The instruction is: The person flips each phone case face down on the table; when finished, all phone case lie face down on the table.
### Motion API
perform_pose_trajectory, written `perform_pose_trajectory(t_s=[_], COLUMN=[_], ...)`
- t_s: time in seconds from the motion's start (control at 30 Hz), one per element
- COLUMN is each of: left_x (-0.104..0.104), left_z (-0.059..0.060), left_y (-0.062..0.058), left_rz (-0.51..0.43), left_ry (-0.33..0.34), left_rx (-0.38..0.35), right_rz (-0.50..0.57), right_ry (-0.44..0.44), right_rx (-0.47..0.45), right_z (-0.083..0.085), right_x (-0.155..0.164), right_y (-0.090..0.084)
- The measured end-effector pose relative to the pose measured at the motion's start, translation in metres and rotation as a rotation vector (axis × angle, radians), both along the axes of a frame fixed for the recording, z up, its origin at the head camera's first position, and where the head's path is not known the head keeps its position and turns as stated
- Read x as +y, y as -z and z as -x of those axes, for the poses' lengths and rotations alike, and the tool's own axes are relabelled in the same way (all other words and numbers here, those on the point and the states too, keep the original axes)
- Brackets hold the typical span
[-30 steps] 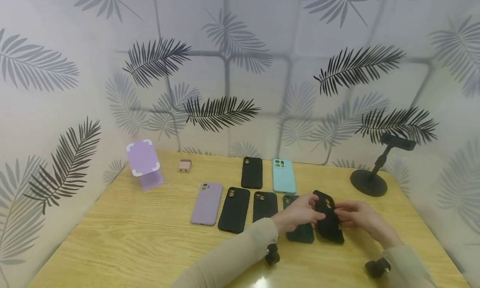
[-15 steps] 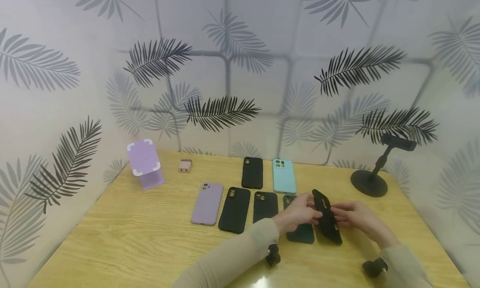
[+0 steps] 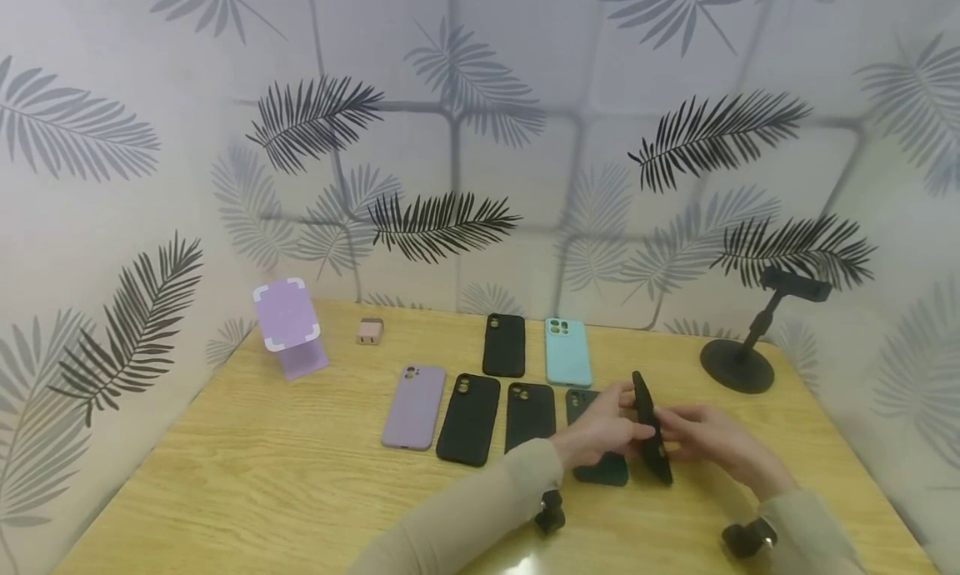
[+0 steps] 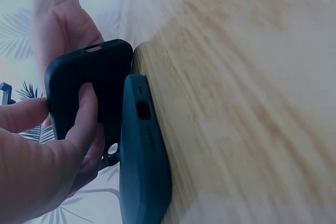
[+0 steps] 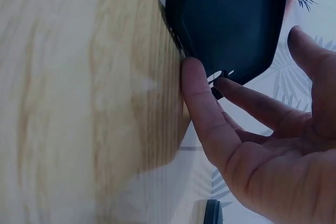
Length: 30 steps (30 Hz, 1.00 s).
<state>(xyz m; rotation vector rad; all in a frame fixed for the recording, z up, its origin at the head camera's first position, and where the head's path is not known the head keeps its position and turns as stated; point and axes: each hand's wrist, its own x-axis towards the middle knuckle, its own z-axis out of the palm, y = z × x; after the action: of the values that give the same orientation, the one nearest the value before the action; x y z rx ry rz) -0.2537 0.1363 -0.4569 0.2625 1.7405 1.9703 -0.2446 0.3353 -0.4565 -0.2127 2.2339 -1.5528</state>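
A black phone case (image 3: 651, 437) stands tilted up on its long edge at the right of the table, between the two hands. My left hand (image 3: 596, 429) grips it from the left; in the left wrist view one finger lies on its face and another digit meets its edge. My right hand (image 3: 716, 442) touches it from the right. In the right wrist view, fairly straight fingertips (image 5: 193, 72) meet its lower end near the camera cutout, while the thumb stands apart. Under the left hand lies a dark green phone case (image 3: 602, 468), partly hidden.
Left of the hands lie a smaller black case (image 3: 531, 412), a larger black case (image 3: 468, 421) and a lilac case (image 3: 414, 408). Behind are another black case (image 3: 504, 346) and a turquoise case (image 3: 567, 354). A black stand (image 3: 738, 365), pink charger (image 3: 370, 332) and purple stand (image 3: 288, 317) stand farther back.
The black phone case has turned from showing its back with the camera cutouts to nearly edge-on. The right hand has shifted slightly left with it; the other cases have stayed put.
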Motion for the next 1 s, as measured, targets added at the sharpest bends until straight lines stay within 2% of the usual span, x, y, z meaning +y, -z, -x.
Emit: perform_pose_trajectory(t_s=[0.13,0.47,0.67,0.83,1.0], left_x=[0.002,0.002,-0.002,-0.003,-0.004], left_z=[-0.002,-0.006,-0.003,0.0,0.002], left_y=[0.001,-0.005,-0.007,-0.006,-0.005], left_rz=[-0.01,0.045,0.066,0.128,0.144], left_ry=[0.024,0.057,0.107,0.158,0.212], left_rx=[0.005,0.022,0.033,0.059,0.038], right_rz=[-0.003,0.028,0.086,0.198,0.251], right_ry=[-0.018,-0.036,-0.026,-0.044,-0.049], right_rx=[-0.013,-0.037,-0.065,-0.119,-0.14], right_z=[-0.001,0.0,0.003,0.004,0.004], right_x=[-0.002,-0.002,0.004,0.009,0.013], right_y=[-0.001,-0.002,0.001,0.002,0.001])
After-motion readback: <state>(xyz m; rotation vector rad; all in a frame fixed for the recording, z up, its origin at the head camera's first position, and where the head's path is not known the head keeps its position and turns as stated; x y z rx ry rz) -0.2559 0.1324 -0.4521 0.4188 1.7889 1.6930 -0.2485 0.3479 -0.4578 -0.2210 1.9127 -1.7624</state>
